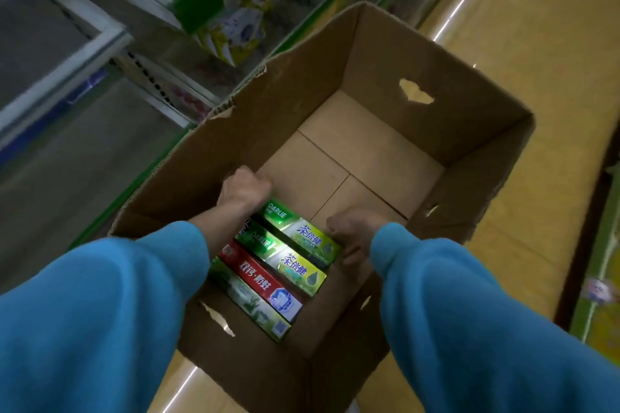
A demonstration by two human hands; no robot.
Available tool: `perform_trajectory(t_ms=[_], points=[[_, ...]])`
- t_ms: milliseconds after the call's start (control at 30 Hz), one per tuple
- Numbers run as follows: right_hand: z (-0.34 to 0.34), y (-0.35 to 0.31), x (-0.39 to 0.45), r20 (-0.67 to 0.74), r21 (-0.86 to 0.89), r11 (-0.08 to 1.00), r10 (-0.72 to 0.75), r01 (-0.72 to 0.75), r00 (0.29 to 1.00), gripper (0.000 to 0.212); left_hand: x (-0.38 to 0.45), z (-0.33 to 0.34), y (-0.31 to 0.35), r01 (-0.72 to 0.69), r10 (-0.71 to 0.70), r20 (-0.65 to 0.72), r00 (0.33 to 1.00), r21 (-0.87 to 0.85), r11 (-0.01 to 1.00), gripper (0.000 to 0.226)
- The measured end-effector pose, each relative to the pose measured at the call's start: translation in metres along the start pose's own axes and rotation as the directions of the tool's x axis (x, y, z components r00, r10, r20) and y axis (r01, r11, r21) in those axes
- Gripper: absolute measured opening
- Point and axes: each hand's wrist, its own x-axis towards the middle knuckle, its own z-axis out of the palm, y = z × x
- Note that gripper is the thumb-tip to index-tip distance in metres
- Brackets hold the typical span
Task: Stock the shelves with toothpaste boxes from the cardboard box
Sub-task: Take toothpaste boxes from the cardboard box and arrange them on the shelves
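Four toothpaste boxes lie side by side on the floor of the cardboard box (436,84), packed toward its near left corner; the far half of the floor is bare. From the far side they run: a green box (302,231), a second green box (285,261), a red box (261,282) and a pale green box (248,305) nearest the near wall.

The left hand (245,188) is curled at the far end of the first green box, against the left wall; its fingertips are hidden, so whether it has closed on that end I cannot tell for sure. The right hand (352,238) rests at the other end of the same box, fingers bent down beside it; whether they pinch it I cannot tell. The hands are apart, one at each end.

These are long, slim cartons of thin glossy card with sharp edges. I judge them light and fairly stiff along their length, but easy to dent on the broad faces, and a little slick. Holding the two short ends, or pinching the long narrow sides, should suit them best.

The cardboard box is matte brown corrugated board with torn handle holes and ragged rims. It stands on a glossy yellow floor (536,43), beside green-edged shelves (198,7) on the left.
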Motion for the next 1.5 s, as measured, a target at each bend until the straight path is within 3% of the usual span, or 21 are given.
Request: perform_trajectory(t_ms=[133, 333, 433, 500, 633, 733, 867, 1000, 1167, 1500], points=[[0.012, 0.002, 0.012, 0.167, -0.048, 0.995, 0.096, -0.089, 0.981, 0.014, -0.003, 0.006, 0.001, 0.071, -0.075, 0.058, 0.996, 0.064, 0.995, 0.047], [0.013, 0.007, 0.019, 0.062, 0.108, 0.987, 0.109, -0.115, 0.992, 0.028, -0.013, 0.003, 0.007, 0.097, -0.103, 0.051, 0.993, 0.103, 0.99, 0.047], [0.005, 0.001, 0.008, -0.003, 0.215, 0.973, 0.081, -0.079, 0.997, 0.024, -0.021, -0.005, 0.008, 0.083, -0.083, -0.004, 0.997, 0.018, 0.996, 0.049], [0.0, -0.003, 0.003, -0.141, 0.301, 0.954, 0.027, 0.017, 0.99, 0.016, -0.027, -0.01, 0.008, 0.056, -0.061, -0.065, 0.996, -0.075, 0.996, 0.051], [-0.013, -0.011, -0.009, -0.5, 0.389, 0.875, -0.061, 0.287, 0.864, 0.014, -0.048, -0.021, 0.013, -0.012, -0.02, -0.141, 0.99, -0.221, 0.975, 0.042], [-0.026, -0.013, -0.032, -0.637, 0.36, 0.847, -0.083, 0.391, 0.766, 0.027, -0.071, -0.028, 0.015, -0.091, 0.029, -0.195, 0.98, -0.314, 0.945, 0.036], [-0.035, -0.017, -0.068, -0.665, 0.349, 0.77, -0.198, 0.534, 0.72, 0.023, -0.108, -0.04, 0.008, -0.222, 0.065, -0.365, 0.929, -0.405, 0.887, 0.034], [-0.031, -0.026, -0.108, -0.705, 0.275, 0.684, -0.335, 0.676, 0.625, 0.02, -0.145, -0.057, 0.0, -0.326, 0.036, -0.506, 0.862, -0.499, 0.803, 0.047], [-0.011, -0.042, -0.144, -0.673, 0.183, 0.593, -0.506, 0.784, 0.54, 0.034, -0.181, -0.079, -0.024, -0.455, 0.042, -0.674, 0.737, -0.45, 0.768, 0.044], [0.092, -0.078, -0.182, -0.532, 0.043, 0.432, -0.753, 0.901, 0.387, 0.037, -0.223, -0.113, -0.13, -0.535, -0.082, -0.802, 0.591, -0.466, 0.705, 0.041]])
